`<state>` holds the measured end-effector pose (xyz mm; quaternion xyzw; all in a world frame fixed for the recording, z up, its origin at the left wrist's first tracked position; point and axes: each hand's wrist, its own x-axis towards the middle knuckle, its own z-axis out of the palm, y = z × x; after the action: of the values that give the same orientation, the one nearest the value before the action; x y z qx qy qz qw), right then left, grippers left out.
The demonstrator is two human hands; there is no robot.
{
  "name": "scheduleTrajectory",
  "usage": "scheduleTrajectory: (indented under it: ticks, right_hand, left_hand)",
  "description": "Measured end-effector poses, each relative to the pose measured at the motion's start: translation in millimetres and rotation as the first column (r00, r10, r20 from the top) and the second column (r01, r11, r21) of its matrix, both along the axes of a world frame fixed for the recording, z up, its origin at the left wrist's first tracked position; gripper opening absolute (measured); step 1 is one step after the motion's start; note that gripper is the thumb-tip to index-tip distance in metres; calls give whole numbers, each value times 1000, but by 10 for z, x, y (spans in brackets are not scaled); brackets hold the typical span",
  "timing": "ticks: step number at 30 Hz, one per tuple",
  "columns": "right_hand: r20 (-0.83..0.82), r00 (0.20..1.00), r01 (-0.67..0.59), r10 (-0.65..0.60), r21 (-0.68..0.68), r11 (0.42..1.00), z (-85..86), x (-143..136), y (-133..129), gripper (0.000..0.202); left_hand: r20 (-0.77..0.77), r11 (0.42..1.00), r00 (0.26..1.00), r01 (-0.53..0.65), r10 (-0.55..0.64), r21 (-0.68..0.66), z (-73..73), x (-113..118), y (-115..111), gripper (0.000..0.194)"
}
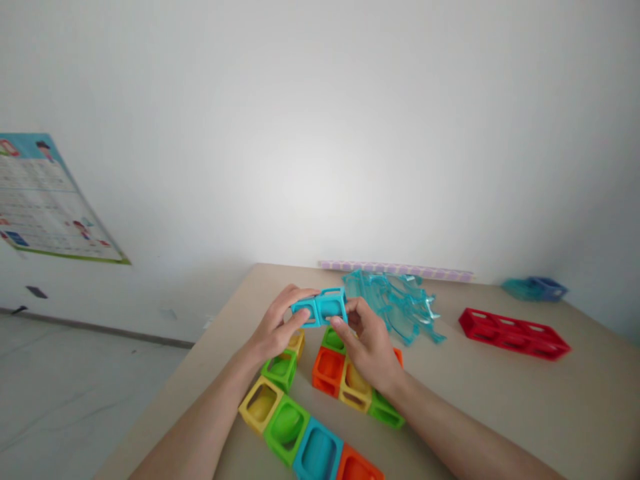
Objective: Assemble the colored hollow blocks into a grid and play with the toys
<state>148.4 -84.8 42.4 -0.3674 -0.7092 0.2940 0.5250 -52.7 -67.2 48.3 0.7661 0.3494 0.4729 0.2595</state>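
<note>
Two joined light-blue toy cubes point(331, 307) with open window-like faces are held up between my hands, above the table. My left hand point(280, 322) grips the left cube, thumb in front and fingers over the top. On the right end, my right hand point(367, 340) pinches the other cube between thumb and fingers. Below lies a bent row of joined cubes, with a yellow cube point(261, 404), a green cube point(287, 428) and a blue cube point(319, 452). Partly under my right hand sits a second group, with an orange cube point(329, 371) and a yellow cube point(355, 385).
A crumpled clear teal plastic piece point(395, 303) lies behind my hands. At the right rest a red three-cube row point(513, 333) and a dark blue cube point(549, 289). A patterned purple strip point(400, 269) runs along the wall. A poster point(50, 200) hangs left.
</note>
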Motion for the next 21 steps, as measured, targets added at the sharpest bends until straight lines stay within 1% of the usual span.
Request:
scheduleTrajectory:
  ticks: [3, 5, 7, 9, 11, 12, 13, 14, 15, 16, 17, 18, 19, 20, 21]
  right_hand:
    - [-31, 999, -25, 24, -28, 999, -2, -9, 2, 22]
    - [-18, 999, -43, 42, -52, 998, -27, -9, 11, 23]
    - [25, 999, -45, 46, -68, 997, -50, -6, 18, 24]
    - [101, 995, 2, 2, -39, 999, -31, -3, 6, 27]
    - [252, 963, 83, -93, 47, 995, 66, 5, -41, 37]
    - [358, 922, 118, -145, 96, 988, 146, 14, -83, 45]
    - [480, 857, 135, -185, 138, 981, 240, 27, -136, 53]
    - [604, 773, 138, -194, 138, 981, 340, 46, -200, 57]
    - [715, 682, 135, -158, 89, 987, 437, 71, -272, 58]
    - [794, 603, 121, -78, 6, 993, 520, 100, -348, 63]
    - [847, 531, 81, 33, -89, 993, 580, 131, -424, 76]
    - [876, 461, 34, 137, -172, 984, 613, 161, -496, 89]
    - [895, 385, -17, 225, -237, 971, 616, 186, -562, 99]
    - [911, 309, -66, 272, -265, 962, 595, 203, -619, 106]
    - [926, 254, -114, 279, -258, 959, 559, 209, -667, 108]
  left_hand:
    - [5, 1000, 1000, 22, -22, 4, 16, -4, -4, 39]
    - [-30, 997, 998, 52, -50, 53, 31, 6, -15, 50]
    - [-80, 993, 996, 48, -40, 105, 38, 26, -28, 58]
    - [-111, 992, 994, -2, 16, 123, 33, 46, -37, 49]
    - [-124, 992, 988, -84, 96, 99, 16, 56, -38, 38]
    - [-125, 989, 983, -123, 133, 84, 3, 56, -33, 36]
    - [-122, 986, 979, -154, 162, 70, -11, 53, -25, 37]
    - [-117, 982, 976, -180, 186, 61, -27, 48, -14, 37]
    - [-111, 979, 973, -197, 202, 56, -42, 42, -2, 37]
    - [-102, 977, 972, -207, 211, 56, -56, 37, 12, 37]
    - [-94, 975, 972, -213, 218, 55, -69, 32, 26, 37]
    - [-84, 973, 970, -222, 226, 54, -81, 28, 37, 38]
    - [-72, 970, 968, -235, 238, 55, -90, 25, 46, 40]
    - [-63, 968, 967, -245, 248, 55, -97, 24, 52, 41]
    - [-58, 967, 966, -250, 252, 54, -102, 24, 53, 41]
